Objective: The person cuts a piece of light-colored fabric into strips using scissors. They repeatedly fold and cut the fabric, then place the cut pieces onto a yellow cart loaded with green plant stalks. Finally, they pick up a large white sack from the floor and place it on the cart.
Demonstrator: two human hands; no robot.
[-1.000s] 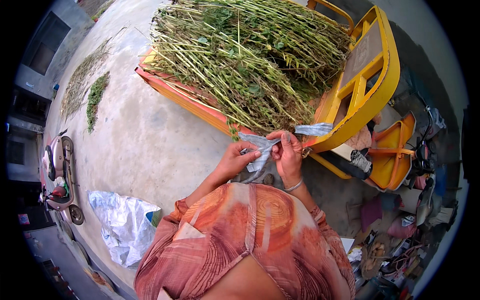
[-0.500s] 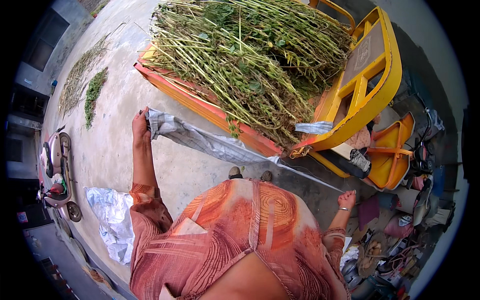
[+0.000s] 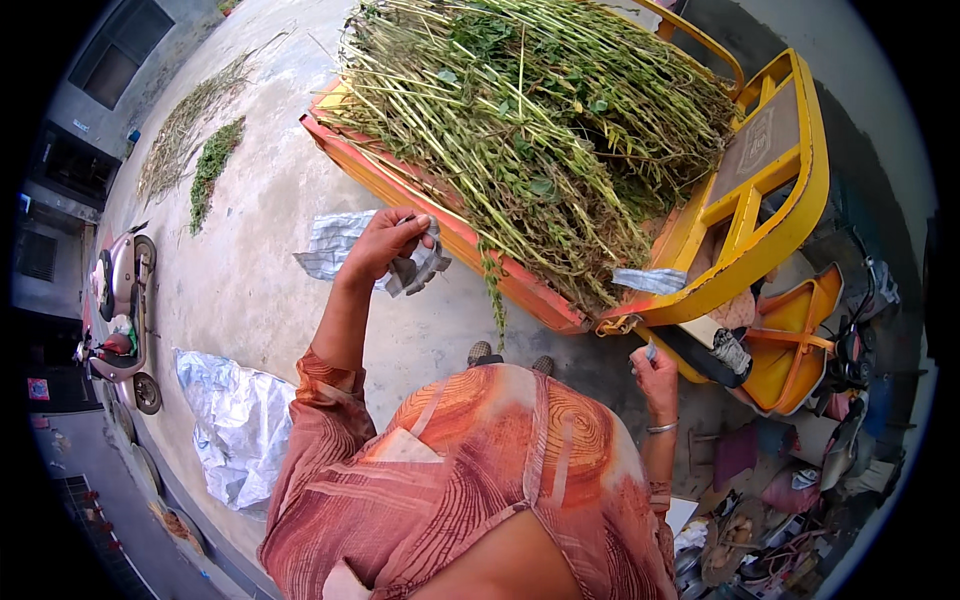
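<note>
My left hand is closed round a pale grey striped cloth, which hangs bunched on both sides of the fist over the concrete. On the right, my right hand is raised beside the front corner of the cart, fingers pinched on a small pale scrap of cloth. Between the two hands no cloth is stretched. Before me stands the yellow and orange cart, heaped with cut green plant stalks. A similar striped cloth strip lies over its yellow front frame.
A crumpled white plastic sheet lies on the ground at my left. Farther left stands a scooter. Two small plant piles lie beyond. At right are the cart's yellow seat and household clutter.
The cloth was stretched between both hands; now it is gathered in my left hand, with a scrap in my right. The left hand has moved right, the right hand left and slightly up.
</note>
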